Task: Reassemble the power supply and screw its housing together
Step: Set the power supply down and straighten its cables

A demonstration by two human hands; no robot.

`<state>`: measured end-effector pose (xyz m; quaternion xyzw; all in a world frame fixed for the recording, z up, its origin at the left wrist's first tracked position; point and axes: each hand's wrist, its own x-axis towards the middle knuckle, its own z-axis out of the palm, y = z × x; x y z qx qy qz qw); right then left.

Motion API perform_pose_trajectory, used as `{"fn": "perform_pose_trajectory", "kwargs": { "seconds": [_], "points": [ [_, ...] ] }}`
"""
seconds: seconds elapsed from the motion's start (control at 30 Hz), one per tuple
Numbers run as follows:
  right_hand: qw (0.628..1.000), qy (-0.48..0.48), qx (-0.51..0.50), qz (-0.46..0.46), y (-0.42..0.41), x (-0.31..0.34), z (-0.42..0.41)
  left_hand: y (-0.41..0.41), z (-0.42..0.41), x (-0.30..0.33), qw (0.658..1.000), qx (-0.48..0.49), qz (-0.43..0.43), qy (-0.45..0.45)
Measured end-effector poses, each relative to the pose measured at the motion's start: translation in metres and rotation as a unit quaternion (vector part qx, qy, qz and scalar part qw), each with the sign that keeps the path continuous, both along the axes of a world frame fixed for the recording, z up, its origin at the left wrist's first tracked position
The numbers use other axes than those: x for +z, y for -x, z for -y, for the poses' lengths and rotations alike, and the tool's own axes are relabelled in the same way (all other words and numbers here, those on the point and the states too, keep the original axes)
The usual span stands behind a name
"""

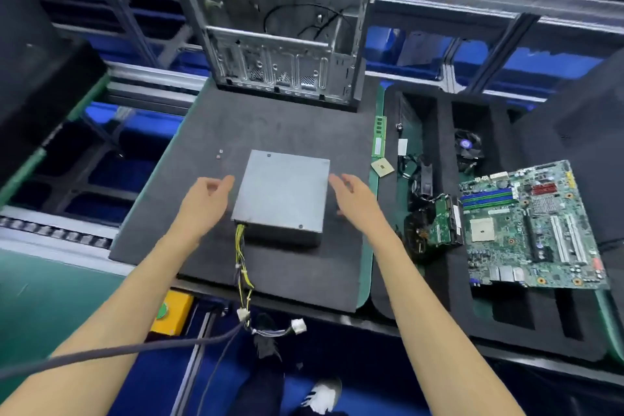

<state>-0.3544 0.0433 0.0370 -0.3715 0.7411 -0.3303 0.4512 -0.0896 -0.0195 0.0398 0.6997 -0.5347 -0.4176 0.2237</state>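
The left hand (206,199) hovers open just left of the power supply (282,194), fingers relaxed, holding nothing. The right hand (354,196) is open too, just right of it. The supply lies flat mid-frame on the worktop's dark mat (304,125), its wires (243,267) trailing toward the near edge. Two screws (219,153) lie further left; a case (283,44) stands behind.
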Motion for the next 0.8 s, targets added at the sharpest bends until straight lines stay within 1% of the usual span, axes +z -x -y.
{"fn": "perform_pose_trajectory", "kwargs": {
  "seconds": [0.07,0.13,0.2,0.27,0.33,0.53,0.63,0.73,0.8],
  "points": [
    [1.000,0.001,0.017,0.019,-0.012,-0.005,0.015,-0.006,0.008,-0.010,0.994,-0.036,-0.063,-0.081],
    [0.999,0.002,0.021,0.035,-0.018,-0.010,0.025,-0.005,0.013,-0.011,0.982,-0.085,-0.114,-0.121],
    [0.998,0.013,0.015,0.060,-0.018,-0.011,0.027,-0.001,0.019,-0.009,0.975,-0.128,-0.138,-0.115],
    [0.995,0.038,0.009,0.089,-0.016,-0.010,0.026,0.003,0.027,-0.005,0.972,-0.168,-0.138,-0.091],
    [0.994,0.057,0.002,0.094,-0.018,-0.006,0.025,0.006,0.035,-0.001,0.970,-0.190,-0.136,-0.073],
    [0.990,0.094,-0.042,0.094,-0.028,0.000,0.027,0.007,0.053,0.001,0.955,-0.215,-0.185,-0.091],
    [0.986,0.115,-0.081,0.089,-0.029,0.002,0.030,0.009,0.061,0.003,0.949,-0.219,-0.212,-0.079],
    [0.982,0.140,-0.095,0.080,-0.026,0.005,0.037,0.012,0.069,0.006,0.945,-0.205,-0.246,-0.068],
    [0.980,0.147,-0.102,0.083,-0.026,0.006,0.041,0.013,0.071,0.006,0.945,-0.201,-0.251,-0.059]
  ]
}}
